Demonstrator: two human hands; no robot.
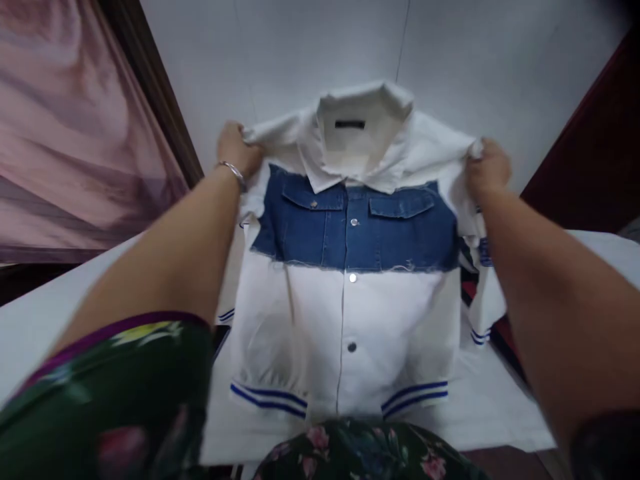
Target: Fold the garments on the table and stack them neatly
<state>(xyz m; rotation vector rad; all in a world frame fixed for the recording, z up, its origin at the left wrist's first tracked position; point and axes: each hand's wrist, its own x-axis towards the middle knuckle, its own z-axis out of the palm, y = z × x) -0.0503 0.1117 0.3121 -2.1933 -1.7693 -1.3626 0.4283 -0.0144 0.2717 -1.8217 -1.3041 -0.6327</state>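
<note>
I hold up a white jacket (350, 313) by its shoulders in front of me. It has a blue denim band with two flap pockets across the chest, snap buttons down the front and blue stripes at the hem and cuffs. My left hand (237, 150), with a silver bangle at the wrist, grips the left shoulder. My right hand (487, 170) grips the right shoulder. The collar stands open at the top and shows a dark label. The sleeves hang behind the body, and the hem reaches down to the white-covered table (60, 300).
A white wall rises behind the jacket. A pink curtain (65, 127) with a dark wooden frame hangs at the left. Dark red furniture (595, 147) stands at the right. My floral clothing fills the lower edge of the view.
</note>
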